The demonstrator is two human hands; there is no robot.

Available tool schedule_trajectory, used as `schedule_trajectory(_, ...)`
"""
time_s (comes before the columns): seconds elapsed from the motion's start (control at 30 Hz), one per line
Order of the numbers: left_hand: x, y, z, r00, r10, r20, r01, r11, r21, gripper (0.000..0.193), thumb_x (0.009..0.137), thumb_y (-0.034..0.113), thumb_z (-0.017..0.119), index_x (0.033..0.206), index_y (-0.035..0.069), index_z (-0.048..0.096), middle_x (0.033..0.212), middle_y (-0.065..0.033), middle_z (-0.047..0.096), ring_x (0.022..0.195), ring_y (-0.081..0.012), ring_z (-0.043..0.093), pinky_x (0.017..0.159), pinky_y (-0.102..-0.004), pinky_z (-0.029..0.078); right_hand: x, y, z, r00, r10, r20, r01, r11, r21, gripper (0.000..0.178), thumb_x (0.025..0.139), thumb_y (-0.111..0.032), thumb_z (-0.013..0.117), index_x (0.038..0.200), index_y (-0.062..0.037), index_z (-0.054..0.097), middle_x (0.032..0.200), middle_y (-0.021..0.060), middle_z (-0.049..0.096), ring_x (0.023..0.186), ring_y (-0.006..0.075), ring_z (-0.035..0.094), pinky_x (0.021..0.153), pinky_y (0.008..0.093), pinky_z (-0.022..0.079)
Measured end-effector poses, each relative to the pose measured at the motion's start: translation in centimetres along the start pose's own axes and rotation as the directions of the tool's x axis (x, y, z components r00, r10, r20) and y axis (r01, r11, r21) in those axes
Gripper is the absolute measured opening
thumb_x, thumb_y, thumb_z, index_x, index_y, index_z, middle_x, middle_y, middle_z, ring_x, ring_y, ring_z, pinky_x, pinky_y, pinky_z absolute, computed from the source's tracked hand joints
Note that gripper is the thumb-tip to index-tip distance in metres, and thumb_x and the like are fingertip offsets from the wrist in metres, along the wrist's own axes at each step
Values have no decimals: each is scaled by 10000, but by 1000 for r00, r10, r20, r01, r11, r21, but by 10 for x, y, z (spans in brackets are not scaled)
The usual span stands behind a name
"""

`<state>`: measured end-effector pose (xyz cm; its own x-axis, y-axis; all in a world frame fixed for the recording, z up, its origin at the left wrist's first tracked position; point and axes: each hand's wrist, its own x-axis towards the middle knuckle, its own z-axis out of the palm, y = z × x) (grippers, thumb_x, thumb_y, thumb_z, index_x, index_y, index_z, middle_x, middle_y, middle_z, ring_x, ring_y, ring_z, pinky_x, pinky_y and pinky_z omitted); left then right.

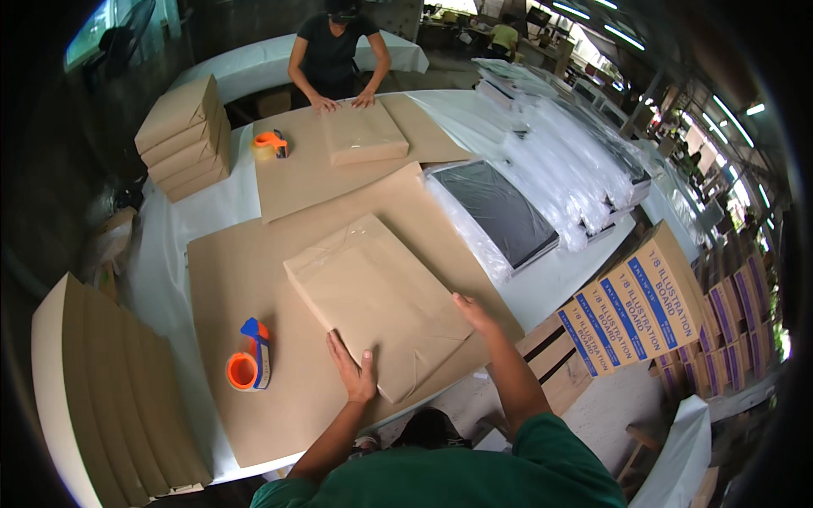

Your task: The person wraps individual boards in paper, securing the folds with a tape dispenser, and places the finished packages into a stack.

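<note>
A flat rectangular package wrapped in brown kraft paper lies in front of me on a larger brown paper sheet. Clear tape shows at its far end, and the paper is creased at the near end. Along the package's left edge rests my left hand, open, fingers stretched out and thumb apart over the top. My right hand touches the right edge, open, with its fingers extended; their undersides are hidden. Left of the package stands an orange and blue tape dispenser on the sheet.
Brown wrapped packages are stacked at near left and far left. Across the table a person presses on another package, near a second tape dispenser. Plastic-wrapped dark boards lie right; labelled cartons stand beyond the edge.
</note>
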<state>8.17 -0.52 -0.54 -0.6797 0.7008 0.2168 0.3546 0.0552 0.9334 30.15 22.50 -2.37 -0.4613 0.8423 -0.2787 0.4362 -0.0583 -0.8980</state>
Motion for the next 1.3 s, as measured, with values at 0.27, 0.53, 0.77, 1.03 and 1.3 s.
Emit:
schedule_trajectory(0.27,0,-5,1,1000,0,-10,0,1000,-7,837,845,501,443,1396,-33,108,1441,-249,130,1348,-371,108,1085,-423,106,-14,-22,-11,942,222,250,-308,869,387,578,906,-336,458,1342,22,332,1353,108,394,1226,195,373,1035,307,260)
schedule_trajectory(0.53,0,4,8,989,-130,-63,117,977,-177,870,834,537,415,1405,-24,75,1468,-207,90,1364,-304,89,1092,-395,83,17,-19,-4,882,-328,338,97,828,552,618,800,-228,424,1350,35,317,1367,122,385,1246,204,363,1039,299,244)
schedule_trajectory(0.77,-4,-2,25,957,-196,-214,108,925,-366,817,859,532,385,1425,42,58,1477,-180,73,1367,-284,86,1100,-393,59,46,-15,9,880,-415,231,31,535,844,687,802,-288,420,1386,19,230,1404,126,326,1286,218,308,1068,324,193)
schedule_trajectory(1.03,39,169,-36,989,-77,-129,-43,679,-733,821,841,658,265,1437,118,97,1473,-181,108,1375,-270,46,1088,-419,20,-1,-202,-57,582,-770,261,-154,211,965,859,795,-604,384,1435,-103,106,1489,139,33,1374,229,11,1090,402,80)
schedule_trajectory(1.3,77,248,-49,912,287,-295,-397,799,-451,1028,719,755,366,1423,52,107,1393,-235,266,1275,-342,305,1036,-438,222,-5,-278,-69,422,-907,17,506,251,825,1188,604,-827,470,1428,-70,71,1444,254,129,1343,416,74,1055,533,114)
